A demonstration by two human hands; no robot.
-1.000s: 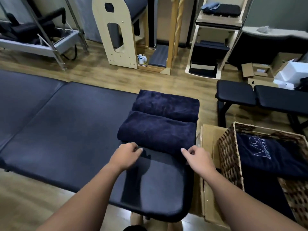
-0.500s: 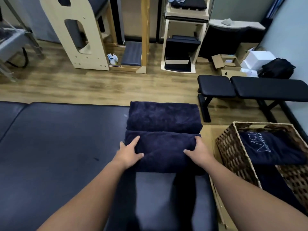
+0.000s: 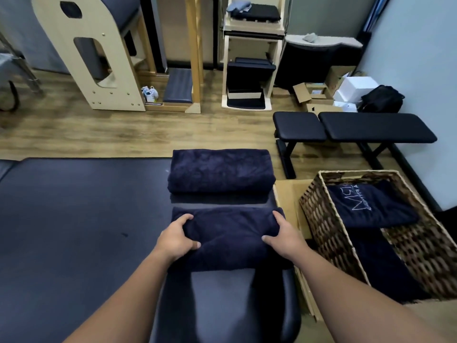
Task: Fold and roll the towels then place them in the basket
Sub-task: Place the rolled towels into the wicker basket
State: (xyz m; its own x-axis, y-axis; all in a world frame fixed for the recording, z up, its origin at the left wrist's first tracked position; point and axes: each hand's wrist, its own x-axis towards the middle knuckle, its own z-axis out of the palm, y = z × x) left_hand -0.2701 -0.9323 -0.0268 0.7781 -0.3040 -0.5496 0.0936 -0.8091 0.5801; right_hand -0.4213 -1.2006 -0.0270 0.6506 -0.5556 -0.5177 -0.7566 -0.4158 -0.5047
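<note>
On the dark padded worktop, near its right end, both hands clasp a rolled navy terry towel: the left hand curls round its left end with fingers over the top and thumb on the near face, and the right hand grips the right end the same way. Half a second ago this roll lay tight against the second rolled navy towel behind it; now a strip of bare padding shows between the two, the held roll having come nearer to the person. The far roll has stayed where it was. To the right stands the brown woven wicker basket, set on flattened tan cardboard and holding a folded navy towel with pale lettering.
</note>
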